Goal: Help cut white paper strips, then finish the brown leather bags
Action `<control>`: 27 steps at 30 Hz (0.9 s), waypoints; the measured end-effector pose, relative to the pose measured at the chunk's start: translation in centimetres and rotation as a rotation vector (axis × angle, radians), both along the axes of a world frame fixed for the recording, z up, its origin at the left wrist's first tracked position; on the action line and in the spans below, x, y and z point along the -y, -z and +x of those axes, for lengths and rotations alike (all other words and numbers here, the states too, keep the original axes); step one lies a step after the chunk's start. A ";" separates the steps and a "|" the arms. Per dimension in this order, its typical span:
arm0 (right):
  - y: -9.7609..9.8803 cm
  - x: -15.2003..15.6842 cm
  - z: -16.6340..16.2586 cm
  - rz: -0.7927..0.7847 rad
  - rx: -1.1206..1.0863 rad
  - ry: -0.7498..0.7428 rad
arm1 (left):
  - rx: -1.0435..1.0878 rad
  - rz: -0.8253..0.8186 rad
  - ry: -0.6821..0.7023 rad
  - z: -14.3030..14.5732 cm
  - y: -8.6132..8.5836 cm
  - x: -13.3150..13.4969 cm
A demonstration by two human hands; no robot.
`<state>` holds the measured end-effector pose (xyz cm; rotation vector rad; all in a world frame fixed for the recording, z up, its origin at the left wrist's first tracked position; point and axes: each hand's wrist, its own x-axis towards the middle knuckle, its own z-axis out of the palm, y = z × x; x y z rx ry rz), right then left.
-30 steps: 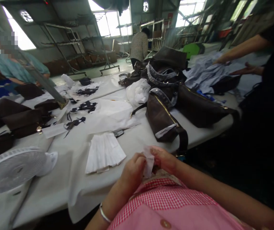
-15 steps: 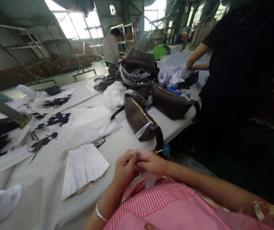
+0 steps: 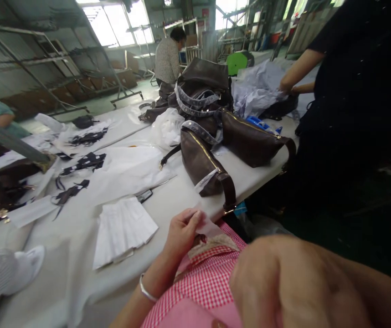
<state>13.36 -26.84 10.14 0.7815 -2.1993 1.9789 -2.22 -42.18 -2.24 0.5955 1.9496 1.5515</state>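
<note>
My left hand is closed in a pinch on a thin, translucent whitish sheet, held over my lap at the table edge. Whether the sheet is plastic film or tissue I cannot tell. Close to the camera, my right hand is large and slightly blurred, its fingers curled in; what they hold, if anything, is hidden. Beyond the left hand, a dark brown leather bag with a gold zipper lies on the table. A fanned stack of white paper strips lies left of that hand.
A second brown bag and a bag pile stand behind. Crumpled white plastic, black straps and a white cap-like item lie on the table. A co-worker in black stands at right.
My hands were together at the translucent sheet; my right hand has come away, toward the camera and to the right. The left hand keeps its pinch. The view has shifted slightly.
</note>
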 end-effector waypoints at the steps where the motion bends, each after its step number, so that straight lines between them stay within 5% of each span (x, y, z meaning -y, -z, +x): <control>1: 1.3 -0.5 -0.6 -0.076 0.021 0.066 | 0.002 -0.002 -0.004 -0.1 -0.1 0.1; 2: 2.9 -1.0 -1.1 -0.156 0.045 0.241 | 0.007 -0.002 -0.012 -0.1 -0.1 0.2; 4: 6.3 -2.1 -1.9 -0.074 0.173 0.557 | 0.019 0.003 -0.017 -0.1 -0.2 0.0; 7: 10.6 -3.0 -2.3 0.060 0.311 0.824 | 0.041 0.003 0.036 0.4 -0.4 -0.8; 13: 12.9 -1.5 -2.2 0.053 0.368 0.686 | -0.014 0.058 0.153 1.7 -0.5 -3.2; 27: 17.5 -5.3 1.7 -0.045 0.594 0.977 | -0.324 -0.111 0.297 0.2 3.0 -9.2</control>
